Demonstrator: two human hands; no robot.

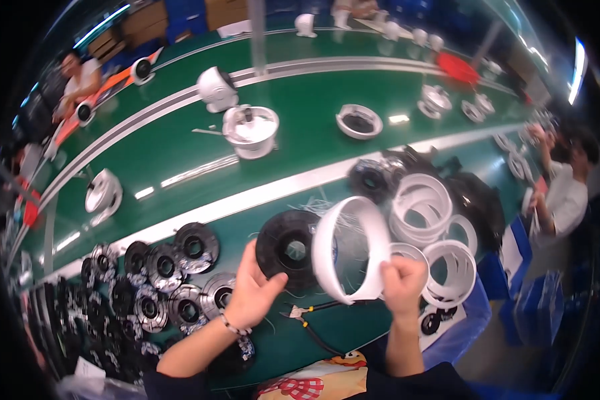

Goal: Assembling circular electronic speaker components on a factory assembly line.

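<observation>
My right hand (402,278) grips a wide white plastic ring (370,230) by its lower rim and holds it upright on edge over the green bench. My left hand (253,288) holds a round black disc (285,248) with a central hole, tilted up right beside the white ring. The disc and the ring nearly touch. Thin white wires trail around the disc.
Stacks of white rings (423,200) stand to the right, black and metal discs (163,267) lie in rows to the left. Pliers (307,312) lie below my hands. White round housings (250,130) ride the green conveyor (180,143). Other people sit at far left and right.
</observation>
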